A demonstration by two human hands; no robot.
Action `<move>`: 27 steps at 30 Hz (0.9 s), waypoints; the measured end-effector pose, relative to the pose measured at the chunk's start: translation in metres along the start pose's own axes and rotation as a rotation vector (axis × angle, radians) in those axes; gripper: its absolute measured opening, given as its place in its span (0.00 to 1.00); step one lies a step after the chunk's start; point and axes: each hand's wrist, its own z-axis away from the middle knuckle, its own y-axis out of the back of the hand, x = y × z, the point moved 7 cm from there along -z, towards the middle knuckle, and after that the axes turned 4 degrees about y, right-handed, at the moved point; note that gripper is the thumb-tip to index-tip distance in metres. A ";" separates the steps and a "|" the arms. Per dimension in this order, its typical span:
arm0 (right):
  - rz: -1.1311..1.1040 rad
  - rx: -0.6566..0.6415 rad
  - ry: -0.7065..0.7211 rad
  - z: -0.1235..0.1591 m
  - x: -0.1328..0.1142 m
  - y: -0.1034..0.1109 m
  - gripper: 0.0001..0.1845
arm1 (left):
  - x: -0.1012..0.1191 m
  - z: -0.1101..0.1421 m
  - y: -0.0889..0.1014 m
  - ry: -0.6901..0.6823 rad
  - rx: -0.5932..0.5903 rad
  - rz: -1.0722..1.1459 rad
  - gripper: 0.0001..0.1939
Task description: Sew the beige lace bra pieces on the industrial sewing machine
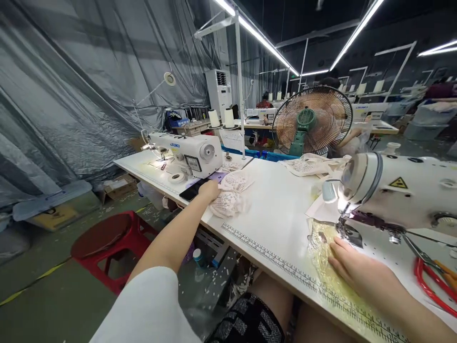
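My left hand reaches far out to the left and closes on a pile of white lace pieces lying on the white table. My right hand lies flat, fingers stretched out, on a pale yellow lace piece just in front of the presser foot of the sewing machine at the right. A lamp on that machine lights the fabric.
A second Juki sewing machine stands at the table's far left, with a black phone beside it. More lace pieces lie at the back. A fan stands behind the table. Red-handled scissors lie at the right. A red stool is on the floor.
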 end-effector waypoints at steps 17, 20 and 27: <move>-1.127 0.172 -0.511 0.053 -0.105 -0.002 0.36 | 0.135 0.169 -0.054 -0.004 -0.811 1.909 0.26; -1.139 0.058 -0.519 0.059 -0.112 -0.008 0.27 | 0.141 0.192 -0.080 0.051 -0.846 1.938 0.26; -1.088 0.249 -0.784 0.102 -0.075 0.002 0.19 | 0.161 0.210 -0.067 -0.743 -0.890 1.274 0.40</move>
